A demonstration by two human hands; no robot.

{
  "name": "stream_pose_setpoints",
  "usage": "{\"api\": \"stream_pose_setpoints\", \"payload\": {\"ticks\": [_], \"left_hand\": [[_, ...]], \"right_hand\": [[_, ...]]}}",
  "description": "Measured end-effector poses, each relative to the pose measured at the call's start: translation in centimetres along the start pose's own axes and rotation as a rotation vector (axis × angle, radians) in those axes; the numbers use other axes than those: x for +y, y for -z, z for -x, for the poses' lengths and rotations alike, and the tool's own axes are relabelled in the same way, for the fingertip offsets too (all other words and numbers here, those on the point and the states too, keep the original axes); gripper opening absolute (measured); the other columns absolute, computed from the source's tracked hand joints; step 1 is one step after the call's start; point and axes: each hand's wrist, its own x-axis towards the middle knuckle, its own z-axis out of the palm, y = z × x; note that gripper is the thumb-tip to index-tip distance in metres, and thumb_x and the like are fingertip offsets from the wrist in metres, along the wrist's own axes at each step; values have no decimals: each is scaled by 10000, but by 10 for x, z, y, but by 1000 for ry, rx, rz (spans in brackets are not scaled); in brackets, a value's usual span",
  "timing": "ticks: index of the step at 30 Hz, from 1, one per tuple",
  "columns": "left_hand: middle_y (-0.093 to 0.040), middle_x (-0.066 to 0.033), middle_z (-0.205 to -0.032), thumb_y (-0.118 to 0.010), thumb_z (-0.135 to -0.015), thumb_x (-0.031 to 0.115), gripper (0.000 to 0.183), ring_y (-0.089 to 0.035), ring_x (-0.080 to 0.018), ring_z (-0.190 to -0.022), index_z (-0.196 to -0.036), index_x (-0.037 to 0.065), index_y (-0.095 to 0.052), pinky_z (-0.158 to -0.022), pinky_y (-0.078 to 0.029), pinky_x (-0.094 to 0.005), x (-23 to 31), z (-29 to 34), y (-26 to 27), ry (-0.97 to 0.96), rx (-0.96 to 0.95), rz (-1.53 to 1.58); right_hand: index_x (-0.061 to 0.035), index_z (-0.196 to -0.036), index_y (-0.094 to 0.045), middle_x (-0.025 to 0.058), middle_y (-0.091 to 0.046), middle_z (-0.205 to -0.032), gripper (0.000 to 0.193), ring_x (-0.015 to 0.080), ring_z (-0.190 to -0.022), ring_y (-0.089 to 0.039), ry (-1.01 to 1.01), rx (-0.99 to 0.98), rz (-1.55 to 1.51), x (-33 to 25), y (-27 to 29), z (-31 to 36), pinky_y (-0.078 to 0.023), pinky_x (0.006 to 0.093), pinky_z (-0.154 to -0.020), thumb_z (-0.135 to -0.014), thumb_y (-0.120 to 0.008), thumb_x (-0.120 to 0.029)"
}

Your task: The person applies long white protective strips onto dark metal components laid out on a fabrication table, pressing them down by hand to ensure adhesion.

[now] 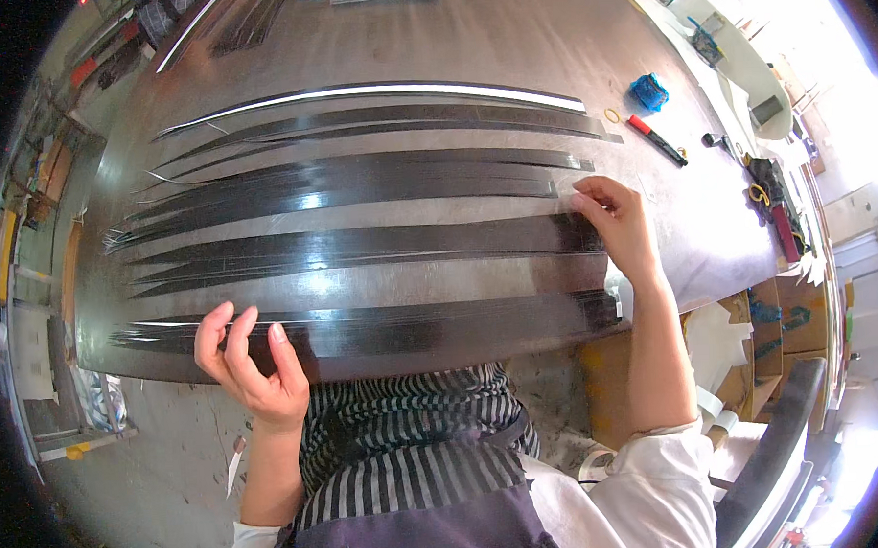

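Observation:
Dark, shiny flat strips lie in several long bundles across the table, fanned apart into thin points at their left ends. Over the left part of the nearest strip bundle [441,328] is my left hand [254,368], its fingers apart and curved, with nothing visible between them. My right hand [615,229] is at the right end of another strip bundle [408,242], thumb and forefinger brought together in a pinch. What the pinch holds, if anything, is too small to make out. Farther off lie two more strip bundles [386,181] [422,120] and a strip with a white band [392,92].
Right of the strips on the metal table [429,39] are a red-and-black marker [659,140], a crumpled blue bundle [649,92] and a yellow ring [612,116]. Scissors [759,195] and other tools lie along the right edge. Cardboard boxes [615,384] stand below.

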Motion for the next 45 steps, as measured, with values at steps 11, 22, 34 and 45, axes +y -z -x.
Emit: {"api": "stream_pose_setpoints", "payload": {"ticks": [11, 22, 34, 45], "left_hand": [[-482, -189, -1301, -628, -883, 16, 232, -491, -323, -1179, -1114, 12, -619, -988, -399, -417, 0, 0, -2, 7, 1, -10], [-513, -174, -1193, -622, -839, -52, 201, -538, -277, -1042, -1031, 8, -636, -878, -448, -367, 3, -5, -2, 27, 70, 168], [-436, -171, -1407, -771, -781, 31, 931, -547, -150, -990, -1526, -3, -215, -754, -496, -267, 48, -37, 11, 1013, -642, 2032], [-339, -244, -1494, -560, -972, 48, 684, -556, -162, -965, -1529, -8, -167, -794, -518, -253, 28, -49, 4, 1009, -378, 2096]], "right_hand": [[1, -819, -671, 43, -610, -661, 193, 99, -620, -548, -62, -183, 281, -18, -4, -43, -448, 281, -593, -755, -796, -132], [41, -934, -716, 50, -694, -789, 120, 93, -716, -620, -84, -154, -166, -38, 28, 11, -509, 234, -685, -821, -683, 20], [73, -1012, -684, 148, -692, -823, 148, 171, -697, -659, -95, -334, -913, -64, 36, 120, -533, 276, -614, -870, -649, 50], [137, -962, -666, 243, -662, -840, 284, 258, -716, -685, 82, -375, -1134, -45, 31, 128, -582, 327, -619, -735, -800, 31]]}}
